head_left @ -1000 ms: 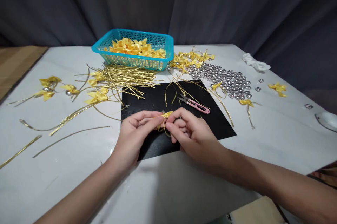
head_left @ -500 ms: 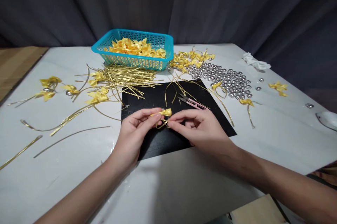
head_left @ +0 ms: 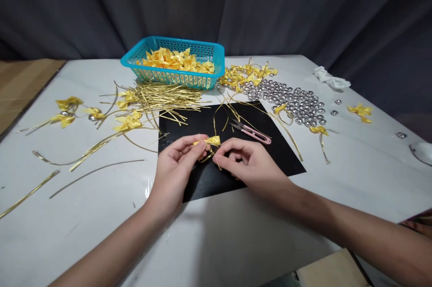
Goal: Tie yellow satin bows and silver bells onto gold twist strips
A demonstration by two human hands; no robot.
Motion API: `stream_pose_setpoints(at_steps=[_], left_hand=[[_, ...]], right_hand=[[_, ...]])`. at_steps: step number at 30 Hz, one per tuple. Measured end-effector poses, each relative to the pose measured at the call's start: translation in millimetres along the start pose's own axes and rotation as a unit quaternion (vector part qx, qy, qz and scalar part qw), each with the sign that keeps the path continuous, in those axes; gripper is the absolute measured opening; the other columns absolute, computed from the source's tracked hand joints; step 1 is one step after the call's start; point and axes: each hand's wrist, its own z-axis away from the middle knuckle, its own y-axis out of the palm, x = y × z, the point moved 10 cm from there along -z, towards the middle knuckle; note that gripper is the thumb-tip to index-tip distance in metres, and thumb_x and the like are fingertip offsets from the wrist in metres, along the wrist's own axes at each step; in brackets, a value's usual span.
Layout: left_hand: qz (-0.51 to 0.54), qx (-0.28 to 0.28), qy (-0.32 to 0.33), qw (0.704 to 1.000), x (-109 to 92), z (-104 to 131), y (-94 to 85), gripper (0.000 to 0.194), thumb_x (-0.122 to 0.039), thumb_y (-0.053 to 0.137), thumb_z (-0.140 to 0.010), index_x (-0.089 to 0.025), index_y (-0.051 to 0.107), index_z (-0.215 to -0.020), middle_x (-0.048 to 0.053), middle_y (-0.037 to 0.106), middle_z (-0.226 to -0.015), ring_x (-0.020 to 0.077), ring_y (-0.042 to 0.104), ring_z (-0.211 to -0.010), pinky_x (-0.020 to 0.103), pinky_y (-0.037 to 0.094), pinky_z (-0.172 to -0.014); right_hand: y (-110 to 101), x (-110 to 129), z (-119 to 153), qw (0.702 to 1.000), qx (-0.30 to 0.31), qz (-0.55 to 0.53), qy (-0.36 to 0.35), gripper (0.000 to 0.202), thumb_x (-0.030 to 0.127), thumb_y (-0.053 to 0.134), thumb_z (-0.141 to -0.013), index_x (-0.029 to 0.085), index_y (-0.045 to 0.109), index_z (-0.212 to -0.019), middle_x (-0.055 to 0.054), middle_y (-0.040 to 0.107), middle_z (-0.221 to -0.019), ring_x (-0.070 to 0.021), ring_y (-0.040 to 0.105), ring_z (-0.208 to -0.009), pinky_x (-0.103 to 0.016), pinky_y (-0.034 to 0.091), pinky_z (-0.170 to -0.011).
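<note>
Between thumb and fingers, my left hand (head_left: 178, 161) pinches a small yellow ribbon bow (head_left: 213, 140) above a black mat (head_left: 209, 183). A gold cord (head_left: 206, 157) loops down from under the bow. Its end reaches the fingertips of my right hand (head_left: 251, 161), whose thumb and index finger are closed at the cord; the exact contact is partly hidden. Just beyond the right hand, pink-handled thread snips (head_left: 253, 134) lie on the mat.
A blue basket (head_left: 172, 73) of yellow bows stands at the back. Gold cords (head_left: 168, 98) lie before it. Silver beads (head_left: 297, 105) and finished-looking bows (head_left: 246, 73) spread to the right. A crumpled white tissue (head_left: 330, 79) lies farther right on the white table (head_left: 351, 170).
My right hand has moved slightly down and its fingers have shifted on the cord, whose end now shows below the fingertips. The left hand still holds the bow. The view has shifted slightly.
</note>
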Motion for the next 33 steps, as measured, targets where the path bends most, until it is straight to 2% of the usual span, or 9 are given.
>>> stream_pose_setpoints(at_steps=[3,7,10,14,17,22,25,29,33], left_hand=[[-0.008,0.004,0.018,1.000,-6,-2,-0.1,0.029,-0.019,0.074,-0.070,-0.017,0.058,-0.094,-0.003,0.071,-0.071,0.0054,0.063,-0.068,0.013,0.047,-0.067],[-0.046,0.021,0.054,0.997,-18,-3,3.9,0.043,-0.014,0.071,-0.070,-0.023,0.037,-0.095,-0.007,0.068,-0.065,0.0075,0.062,-0.062,0.017,0.046,-0.063],[-0.098,0.052,0.077,0.991,-24,-2,12.1,0.041,-0.015,0.068,-0.070,-0.024,0.031,-0.086,-0.007,0.066,-0.064,0.0075,0.059,-0.057,0.017,0.043,-0.058],[-0.132,0.101,0.078,0.983,-20,0,22.6,0.040,-0.015,0.067,-0.071,-0.024,0.029,-0.082,-0.008,0.063,-0.064,0.0067,0.054,-0.054,0.017,0.039,-0.054],[-0.151,0.146,0.056,0.976,-12,3,29.9,0.036,-0.016,0.063,-0.075,-0.024,0.029,-0.081,-0.009,0.059,-0.065,0.0066,0.052,-0.055,0.018,0.038,-0.055],[-0.179,0.195,0.054,0.963,-8,8,36.3,0.030,-0.014,0.058,-0.081,-0.023,0.029,-0.080,-0.008,0.052,-0.067,0.0064,0.047,-0.059,0.019,0.038,-0.059],[-0.186,0.218,0.052,0.957,-7,9,38.8,0.030,-0.014,0.058,-0.081,-0.024,0.030,-0.080,-0.007,0.053,-0.069,0.0069,0.046,-0.059,0.019,0.037,-0.058],[-0.206,0.247,0.029,0.946,-2,11,41.9,0.030,-0.014,0.057,-0.081,-0.023,0.029,-0.077,-0.006,0.054,-0.069,0.0082,0.047,-0.062,0.020,0.037,-0.060],[-0.218,0.282,0.007,0.934,4,15,45.3,0.030,-0.015,0.057,-0.082,-0.023,0.028,-0.077,-0.005,0.054,-0.070,0.0085,0.045,-0.062,0.021,0.037,-0.061]], right_hand=[[-11,26,9,0.981,-0.075,0.128,-0.124,0.007,0.016,0.058,-0.077,0.015,0.061,-0.071,-0.001,0.063,-0.072,-0.0043,0.041,-0.045,-0.019,0.033,-0.042],[-12,54,24,0.918,-0.112,0.269,-0.267,0.009,0.012,0.054,-0.082,0.015,0.061,-0.077,-0.003,0.068,-0.077,-0.0065,0.049,-0.049,-0.021,0.039,-0.049],[-7,63,29,0.885,-0.087,0.323,-0.323,0.012,0.012,0.050,-0.086,0.015,0.061,-0.082,-0.005,0.069,-0.082,-0.0109,0.060,-0.066,-0.021,0.043,-0.057],[5,68,35,0.836,-0.028,0.393,-0.383,0.019,0.014,0.044,-0.091,0.015,0.062,-0.089,-0.006,0.069,-0.090,-0.0136,0.064,-0.080,-0.022,0.044,-0.062],[11,65,34,0.837,0.022,0.384,-0.389,0.022,0.015,0.041,-0.093,0.013,0.063,-0.090,-0.007,0.068,-0.088,-0.0142,0.063,-0.080,-0.023,0.044,-0.063],[4,63,24,0.894,0.037,0.270,-0.356,0.015,0.013,0.050,-0.088,0.013,0.065,-0.088,-0.006,0.068,-0.084,-0.0119,0.061,-0.076,-0.022,0.045,-0.068],[-4,60,16,0.932,0.020,0.207,-0.298,0.011,0.013,0.058,-0.082,0.014,0.068,-0.080,-0.002,0.066,-0.071,-0.0082,0.055,-0.059,-0.020,0.041,-0.054],[-8,27,-1,0.991,0.062,0.098,-0.070,0.007,0.014,0.063,-0.075,0.014,0.070,-0.074,0.006,0.050,-0.045,-0.0040,0.039,-0.037,-0.017,0.027,-0.035],[5,-1,2,0.980,0.156,-0.008,0.120,0.007,0.015,0.062,-0.075,0.014,0.069,-0.074,0.006,0.054,-0.047,-0.0030,0.042,-0.031,-0.015,0.027,-0.030]])
